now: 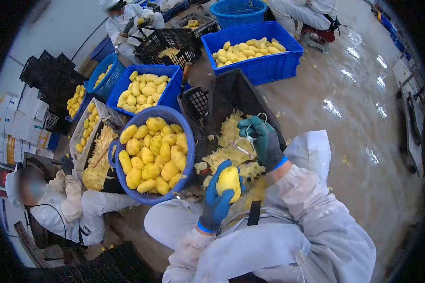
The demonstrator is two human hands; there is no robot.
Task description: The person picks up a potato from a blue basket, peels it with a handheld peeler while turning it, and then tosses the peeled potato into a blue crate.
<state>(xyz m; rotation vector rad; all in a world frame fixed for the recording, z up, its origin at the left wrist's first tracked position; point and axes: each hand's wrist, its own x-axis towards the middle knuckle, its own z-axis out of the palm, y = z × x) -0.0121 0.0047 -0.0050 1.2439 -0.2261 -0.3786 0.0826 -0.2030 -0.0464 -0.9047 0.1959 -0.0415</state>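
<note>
Left hand (216,205): blue glove, fingers closed around a potato (229,181), which is held upright over the lap, just in front of the black crate
Right hand (264,141): green glove, closed on a metal peeler (247,141), raised above and just beyond the potato, not touching it
Black crate (241,94): directly beyond both hands, open side facing the person, with a heap of pale yellow peelings (231,151) inside
Round blue basket (190,151): touching the crate's left side, heaped with peeled potatoes (151,155)
Co-worker (66,203): seated at the left in white clothing, beside a white basket (80,137)
Blue crate (174,92): behind the round basket, holding peeled potatoes
Far blue crate (269,66): on the wet floor (354,94), likewise filled
</note>
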